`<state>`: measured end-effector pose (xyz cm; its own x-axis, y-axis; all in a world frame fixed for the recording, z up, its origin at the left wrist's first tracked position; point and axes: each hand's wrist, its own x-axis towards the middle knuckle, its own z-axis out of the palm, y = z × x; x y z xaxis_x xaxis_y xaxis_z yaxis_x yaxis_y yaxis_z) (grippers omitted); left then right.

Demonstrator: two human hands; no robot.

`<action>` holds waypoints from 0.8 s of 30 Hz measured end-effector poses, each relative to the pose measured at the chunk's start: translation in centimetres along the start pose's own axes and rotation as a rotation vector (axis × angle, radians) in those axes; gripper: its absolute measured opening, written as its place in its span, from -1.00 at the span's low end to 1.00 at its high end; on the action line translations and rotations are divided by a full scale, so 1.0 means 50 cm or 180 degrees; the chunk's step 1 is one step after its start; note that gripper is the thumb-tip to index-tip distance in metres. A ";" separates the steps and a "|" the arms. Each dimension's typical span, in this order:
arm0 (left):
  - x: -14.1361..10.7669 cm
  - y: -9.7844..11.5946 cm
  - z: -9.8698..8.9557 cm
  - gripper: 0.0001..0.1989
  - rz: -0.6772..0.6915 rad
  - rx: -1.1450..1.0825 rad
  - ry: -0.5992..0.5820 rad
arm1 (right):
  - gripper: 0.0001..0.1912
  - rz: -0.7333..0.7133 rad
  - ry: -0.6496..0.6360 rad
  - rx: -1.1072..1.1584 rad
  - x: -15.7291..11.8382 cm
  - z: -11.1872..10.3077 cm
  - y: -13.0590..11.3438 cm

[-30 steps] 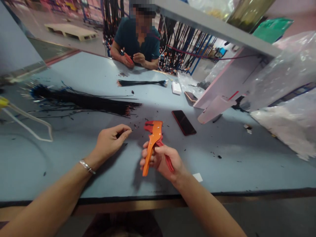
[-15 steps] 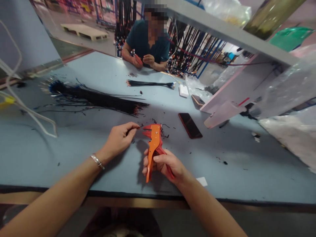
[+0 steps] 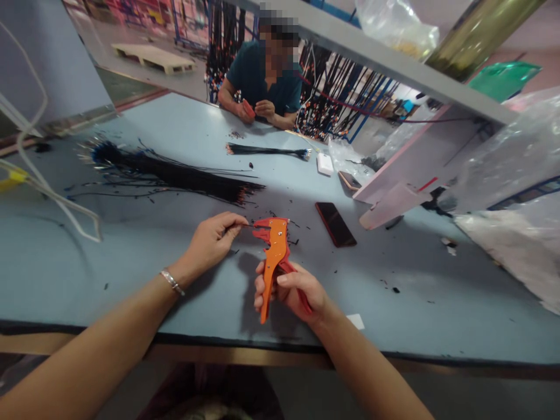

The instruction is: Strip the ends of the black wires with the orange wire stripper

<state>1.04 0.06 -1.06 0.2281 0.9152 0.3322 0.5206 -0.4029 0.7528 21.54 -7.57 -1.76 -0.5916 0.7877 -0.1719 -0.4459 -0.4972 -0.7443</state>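
Observation:
My right hand (image 3: 293, 289) is wrapped round the handles of an orange and red wire stripper (image 3: 277, 245), whose jaws point left. Pinched between the thumb and fingers of my left hand (image 3: 216, 236) is a thin dark wire (image 3: 248, 225), its end at the stripper's jaws. Behind my left hand a large bundle of black wires (image 3: 175, 174) lies across the blue-grey table (image 3: 144, 233). Small black scraps (image 3: 294, 241) are scattered beside the stripper's head.
A black phone (image 3: 336, 224) lies right of the stripper. Farther back are a smaller wire bundle (image 3: 266, 151), a white box (image 3: 324, 164) and another phone (image 3: 349, 180). Across the table a person (image 3: 262, 81) holds a red tool. White cables (image 3: 48, 192) hang at left.
The view has shifted slightly. The wire between my left fingers and the stripper's jaws shows more clearly; both hands keep their grips almost in place.

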 end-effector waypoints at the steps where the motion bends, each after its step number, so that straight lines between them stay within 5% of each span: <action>1: -0.001 -0.001 0.001 -0.75 0.0024 0.0001 -0.0006 | -0.68 0.0000 -0.0028 -0.0035 0.000 0.000 0.001; 24: -0.007 -0.002 0.007 -0.77 0.0288 -0.0298 -0.0206 | -0.67 -0.0069 -0.0055 -0.0087 -0.001 0.002 0.014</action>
<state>1.20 -0.21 -1.44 0.3248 0.8721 0.3661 0.4170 -0.4794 0.7722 21.19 -7.98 -2.20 -0.5936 0.7916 -0.1446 -0.4404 -0.4699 -0.7650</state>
